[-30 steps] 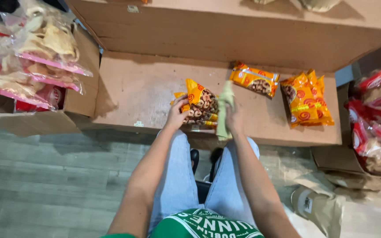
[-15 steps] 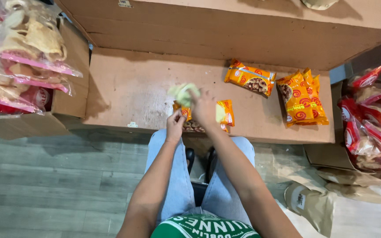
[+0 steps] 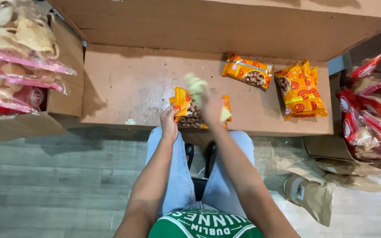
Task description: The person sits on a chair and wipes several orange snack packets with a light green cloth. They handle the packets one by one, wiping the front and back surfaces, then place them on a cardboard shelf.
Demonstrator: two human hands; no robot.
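While a cardboard shelf (image 3: 124,88) is being viewed from above, an orange snack packet (image 3: 186,112) is being held at the shelf's front edge. The packet's left side is being gripped by the left hand (image 3: 169,123), fingers curled closed on it. A pale green cloth (image 3: 196,84), blurred, is being clutched in the right hand (image 3: 212,105), fingers closed around it, directly above the packet; whether cloth and packet are touching cannot be told. Another orange packet (image 3: 248,70) is being shown lying flat farther back on the shelf, with a small stack of orange packets (image 3: 300,90) lying just to its right. Clear bags of pale crackers (image 3: 18,48) are being kept in a carton (image 3: 65,99) at the left, and red bags (image 3: 367,114) are being seen piled at the right. Brown paper bags (image 3: 311,194) are being seen lying on the grey floor (image 3: 58,185) beside the person's knees.
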